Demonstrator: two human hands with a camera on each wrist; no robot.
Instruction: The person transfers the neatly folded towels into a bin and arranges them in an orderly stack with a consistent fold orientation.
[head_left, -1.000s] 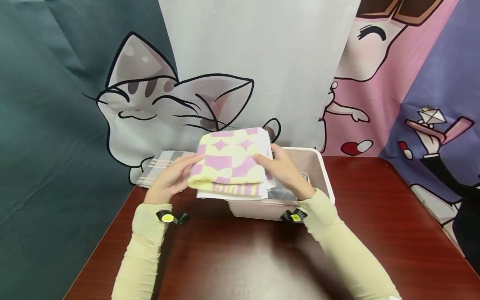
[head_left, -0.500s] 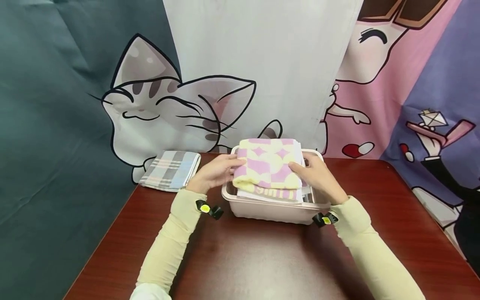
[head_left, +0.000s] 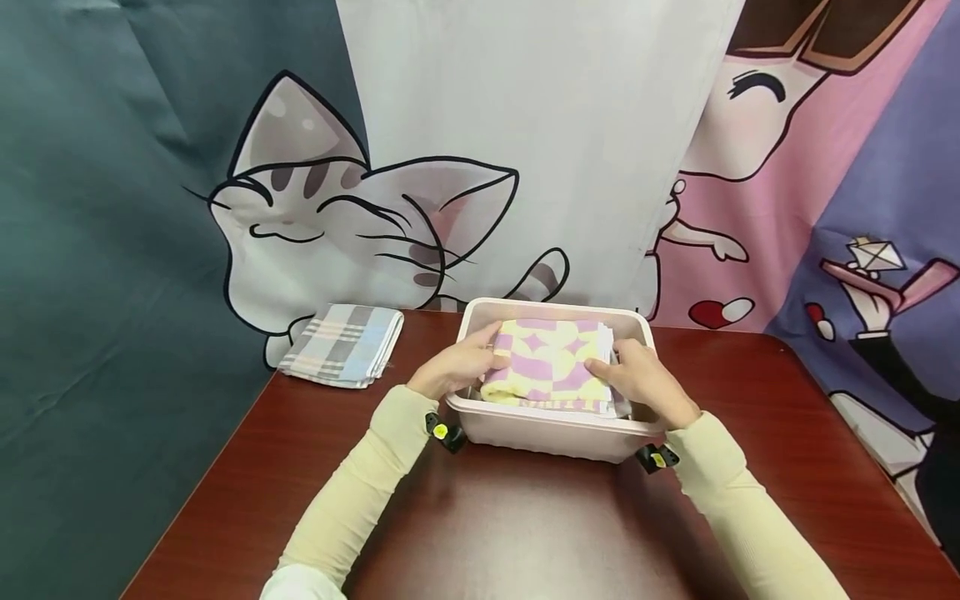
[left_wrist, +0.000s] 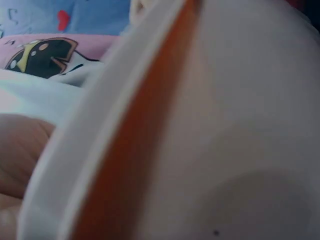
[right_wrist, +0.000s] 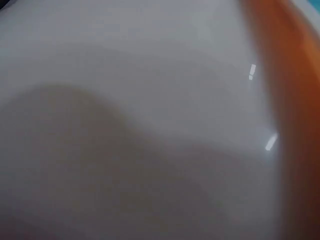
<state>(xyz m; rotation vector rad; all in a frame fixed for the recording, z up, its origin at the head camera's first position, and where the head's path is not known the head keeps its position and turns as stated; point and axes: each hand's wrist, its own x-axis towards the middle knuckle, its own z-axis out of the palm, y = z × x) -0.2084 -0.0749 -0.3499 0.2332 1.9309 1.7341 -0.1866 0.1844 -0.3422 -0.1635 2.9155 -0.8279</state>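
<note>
Two hands hold a folded yellow-and-purple checked towel down inside a pale pink plastic bin, where it lies on top of other folded cloth, of which only white and grey edges show. The left hand grasps the towel's left edge, fingers curled over it and thumb on top; the right hand grasps the right edge the same way, its fingertips on the checked surface. Both wrists reach over the bin's near rim, and each cream sleeve carries a small black clip with a yellow dot at the cuff. Both wrist views are filled by the blurred pale wall of the bin seen very close, so they show nothing of the fingers. The bin stands on a dark red-brown table, toward its far edge. Well apart to the left, a folded grey-and-blue plaid cloth lies on the table's far left corner. Behind hangs a cartoon cat backdrop.
</note>
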